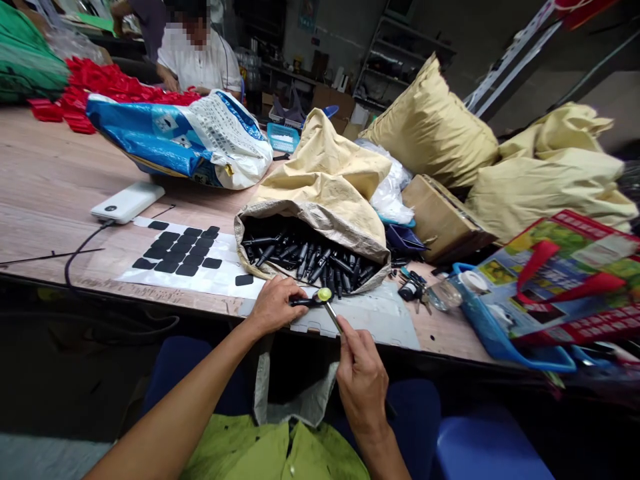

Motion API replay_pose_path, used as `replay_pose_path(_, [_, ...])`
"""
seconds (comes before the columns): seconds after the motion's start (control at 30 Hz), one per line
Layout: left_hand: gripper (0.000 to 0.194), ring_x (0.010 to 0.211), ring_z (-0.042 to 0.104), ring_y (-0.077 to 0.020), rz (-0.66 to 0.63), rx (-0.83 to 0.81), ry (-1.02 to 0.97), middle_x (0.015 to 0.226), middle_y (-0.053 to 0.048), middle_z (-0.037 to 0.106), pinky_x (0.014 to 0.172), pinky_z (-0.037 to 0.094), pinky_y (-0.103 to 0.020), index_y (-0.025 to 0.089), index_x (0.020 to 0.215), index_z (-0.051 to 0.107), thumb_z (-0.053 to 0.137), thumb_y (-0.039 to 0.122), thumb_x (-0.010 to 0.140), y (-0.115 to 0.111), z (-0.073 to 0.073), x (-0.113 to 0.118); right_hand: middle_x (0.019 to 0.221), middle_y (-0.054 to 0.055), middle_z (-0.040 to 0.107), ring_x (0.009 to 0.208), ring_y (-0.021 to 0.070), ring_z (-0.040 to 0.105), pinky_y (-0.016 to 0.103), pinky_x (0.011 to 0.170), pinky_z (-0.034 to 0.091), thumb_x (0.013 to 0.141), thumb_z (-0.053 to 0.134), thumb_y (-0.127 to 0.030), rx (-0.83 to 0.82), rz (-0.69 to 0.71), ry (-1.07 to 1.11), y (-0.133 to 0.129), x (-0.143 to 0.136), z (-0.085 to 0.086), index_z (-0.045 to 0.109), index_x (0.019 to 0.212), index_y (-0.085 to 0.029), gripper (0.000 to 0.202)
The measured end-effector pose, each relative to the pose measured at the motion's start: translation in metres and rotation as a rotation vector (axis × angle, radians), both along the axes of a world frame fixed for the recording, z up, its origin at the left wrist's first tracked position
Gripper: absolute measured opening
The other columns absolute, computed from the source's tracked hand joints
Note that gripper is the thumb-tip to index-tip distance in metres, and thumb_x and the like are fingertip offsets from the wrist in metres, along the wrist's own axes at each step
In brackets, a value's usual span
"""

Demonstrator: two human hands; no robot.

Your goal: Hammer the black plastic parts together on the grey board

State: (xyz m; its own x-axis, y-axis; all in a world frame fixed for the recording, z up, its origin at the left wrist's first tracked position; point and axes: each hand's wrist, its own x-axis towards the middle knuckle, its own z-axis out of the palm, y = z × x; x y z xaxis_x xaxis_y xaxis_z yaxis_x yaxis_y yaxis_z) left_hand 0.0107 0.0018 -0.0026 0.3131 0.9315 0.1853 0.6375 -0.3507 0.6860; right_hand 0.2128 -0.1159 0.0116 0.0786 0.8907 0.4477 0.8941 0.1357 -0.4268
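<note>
Black parts fill the mouth of a beige cloth sack, which lies on its side in the centre of the frame. Just below it, at the table edge, one more black piece is in work. The left hand has its fingers clamped on this piece. The right hand, lower and to the right, closes thumb and fingers around a thin metal tool, whose far end meets a round yellow-green part beside the piece. I cannot tell whether this round part belongs to the tool or to the piece.

In my judgement, the work on this single piece is in the middle, because both hands are engaged on it. Much seems to be left, since so many parts lie in the sack; I cannot see any that are surely finished. At the lower centre, a pale open bag hangs between the table and the lap, but its inside is too dark to read.

To the left of the sack, a white sheet carries dark rounded squares, most of them close together, a few apart. At the right, a blue tray holds a colourful shopping bag, tilted. What the blue-and-white bag at upper left contains, I cannot tell.
</note>
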Motion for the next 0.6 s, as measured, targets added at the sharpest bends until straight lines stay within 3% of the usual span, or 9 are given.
replay_pose_path(0.13, [0.017,0.092,0.056,-0.0226,0.003,0.012,-0.004,0.088,0.0,0.07,0.084,0.042,-0.036,0.028,0.092,0.078,0.078,0.027,0.075,0.0,-0.001,-0.001,0.095,0.005,0.07,0.084,0.0175,0.066,0.026,0.075,0.048,0.104,0.044,-0.033,0.053,-0.104,0.04,0.006,0.016,0.007,0.069,0.133,-0.027,0.039])
replay_pose_path(0.27, [0.015,0.093,0.057,-0.0225,-0.008,-0.003,-0.034,0.09,0.0,0.072,0.085,0.042,-0.036,0.027,0.093,0.077,0.076,0.028,0.078,0.001,-0.003,-0.003,0.103,0.008,0.072,0.091,0.0218,0.066,0.03,0.076,0.046,0.101,0.046,-0.039,0.068,-0.279,0.013,0.01,0.051,0.009,0.072,0.127,-0.024,0.04])
replay_pose_path(0.47, [0.014,0.095,0.057,-0.0224,-0.039,-0.008,-0.038,0.095,0.0,0.073,0.086,0.04,-0.036,0.027,0.096,0.077,0.066,0.032,0.089,0.003,-0.004,-0.006,0.105,0.009,0.071,0.086,0.0241,0.062,0.033,0.067,0.04,0.092,0.051,-0.034,0.075,-0.591,-0.047,0.008,0.104,-0.009,0.077,0.12,-0.024,0.039])
replay_pose_path(0.6, [0.017,0.096,0.056,-0.0225,-0.051,0.007,-0.018,0.098,0.0,0.073,0.089,0.039,-0.037,0.027,0.096,0.076,0.06,0.033,0.094,0.003,-0.006,-0.005,0.098,0.01,0.068,0.081,0.024,0.056,0.035,0.068,0.039,0.091,0.049,-0.028,0.102,-0.62,-0.081,0.015,0.122,-0.025,0.081,0.11,-0.022,0.038])
